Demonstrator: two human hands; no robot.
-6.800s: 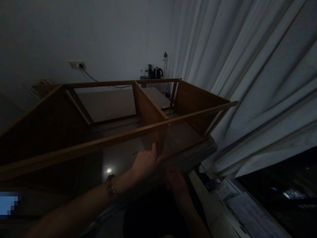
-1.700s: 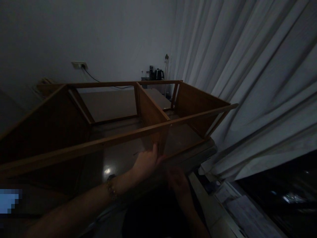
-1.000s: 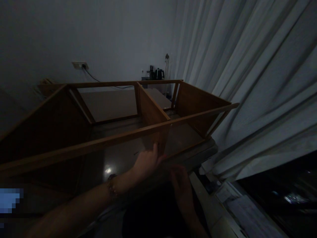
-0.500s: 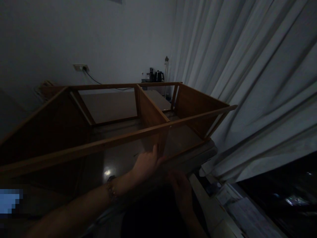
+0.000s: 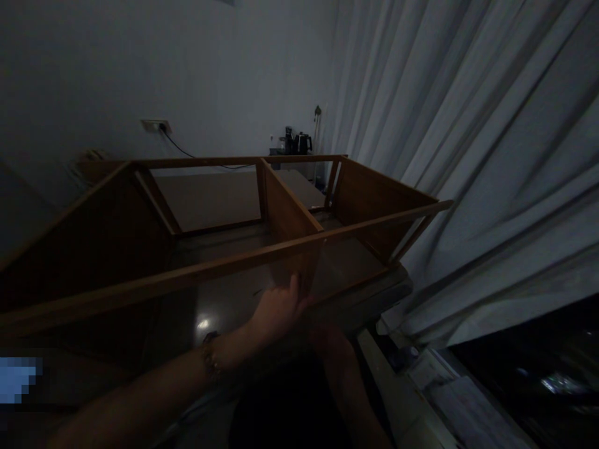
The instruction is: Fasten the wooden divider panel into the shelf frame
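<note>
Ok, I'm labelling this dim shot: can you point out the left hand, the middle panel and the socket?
Left hand (image 5: 275,310), head view: on its back.
Middle panel (image 5: 287,212), head view: on its broad wooden face.
Socket (image 5: 151,126), head view: on its pale plate.

We've got a brown wooden frame (image 5: 234,262), open-topped, end panels (image 5: 374,206) and middle divider (image 5: 283,212) upright; one end near the white curtain (image 5: 421,112), other well apart.
</note>
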